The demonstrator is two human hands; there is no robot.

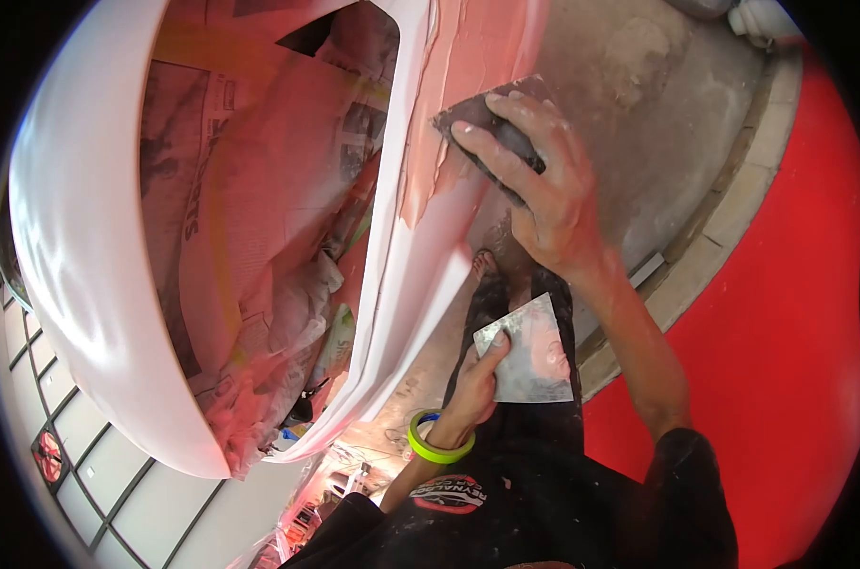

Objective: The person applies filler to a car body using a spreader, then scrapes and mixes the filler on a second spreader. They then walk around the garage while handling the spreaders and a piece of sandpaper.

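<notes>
My right hand [553, 180] is closed on a dark, thin filler spreader [482, 123]. The spreader's edge meets, or is very near, a band of pinkish body filler [439, 71] smeared along the white car body [406, 256]. My left hand [475, 387] is lower down, in front of my legs, with its thumb on top of a square mixing plate [510, 370]. A lump of pink filler [549, 353] lies on that plate. Around my left wrist is a yellow-green ring [428, 449] like a roll of tape, with a blue one partly hidden behind it.
Masking newspaper [249, 180] and crumpled plastic [302, 303] cover the car's opening. On the right, a tiled edge [733, 204] borders a red surface [771, 332]. Grey concrete floor [629, 114] lies beyond the panel. A pale container [764, 19] stands at top right.
</notes>
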